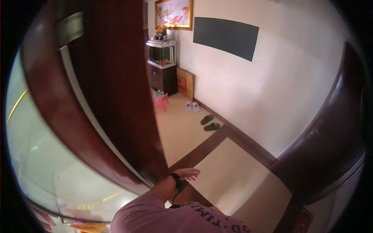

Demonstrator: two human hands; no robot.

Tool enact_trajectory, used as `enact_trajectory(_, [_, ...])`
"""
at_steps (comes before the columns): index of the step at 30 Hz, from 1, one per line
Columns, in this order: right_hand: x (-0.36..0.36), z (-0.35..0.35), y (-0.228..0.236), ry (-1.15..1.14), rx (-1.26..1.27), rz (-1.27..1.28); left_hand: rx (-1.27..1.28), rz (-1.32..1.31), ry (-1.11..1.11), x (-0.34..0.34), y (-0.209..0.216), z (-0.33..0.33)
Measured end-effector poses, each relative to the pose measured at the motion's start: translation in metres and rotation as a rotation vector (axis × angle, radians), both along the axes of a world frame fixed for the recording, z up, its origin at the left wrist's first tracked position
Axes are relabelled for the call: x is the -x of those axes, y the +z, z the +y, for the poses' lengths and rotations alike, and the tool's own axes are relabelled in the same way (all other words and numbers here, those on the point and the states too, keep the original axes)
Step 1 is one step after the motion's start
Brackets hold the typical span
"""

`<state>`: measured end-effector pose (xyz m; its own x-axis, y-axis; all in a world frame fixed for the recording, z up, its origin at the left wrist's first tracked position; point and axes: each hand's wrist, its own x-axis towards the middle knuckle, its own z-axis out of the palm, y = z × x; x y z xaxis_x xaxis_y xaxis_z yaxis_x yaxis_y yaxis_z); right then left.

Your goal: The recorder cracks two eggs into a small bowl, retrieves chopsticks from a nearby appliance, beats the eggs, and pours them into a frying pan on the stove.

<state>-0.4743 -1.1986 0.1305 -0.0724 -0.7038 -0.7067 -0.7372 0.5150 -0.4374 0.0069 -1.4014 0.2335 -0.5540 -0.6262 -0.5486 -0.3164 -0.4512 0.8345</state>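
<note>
Left hand point(188, 173) is out ahead of me, just beside the lower end of the dark red-brown door point(116, 81). Fingers point(194, 171) extended, pointing right, loosely spread, not gripping anything I can see. Can't tell if hand or wrist touches the door. Black watch point(178, 183) on that wrist, pink-purple sleeve point(142, 209) behind it. Right hand is out of frame, so can't tell what its fingers are doing.

Door stands upright on my left, filling that side top to bottom. Pale metal plate point(72, 28) near its top.

Floor point(241, 174): beige, crossed by a dark threshold strip point(202, 149) just ahead of my hand. Past the strip, black slippers point(211, 127) near the floor's right edge by the skirting, then pale slippers point(188, 106) farther back along the same edge. Pink stool point(161, 100) with footwear on its top, partly behind the door. Far corner of the floor: dark cabinet point(169, 80), white-framed aquarium point(162, 55) on it, wooden board point(188, 85) leaning on the wall beside.

White wall point(287, 77) carries a dark rectangular panel point(225, 37) and a gold-framed picture point(173, 14).
</note>
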Motion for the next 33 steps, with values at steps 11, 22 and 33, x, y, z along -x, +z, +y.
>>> enact_trajectory(11, [0.077, -0.285, -0.058, -0.047, -0.114, 0.022, -0.127, -0.165, 0.367, -0.015, -0.064, -0.243])
enact_trajectory(22, [-0.085, -0.846, 0.034, 0.082, 0.435, -0.309, 0.022, -0.517, 0.589, -0.15, -0.233, -0.139])
enact_trajectory(33, [-0.217, -0.982, -0.013, 0.642, -0.026, 0.059, -0.213, -1.067, 0.069, -0.27, -0.219, -0.265])
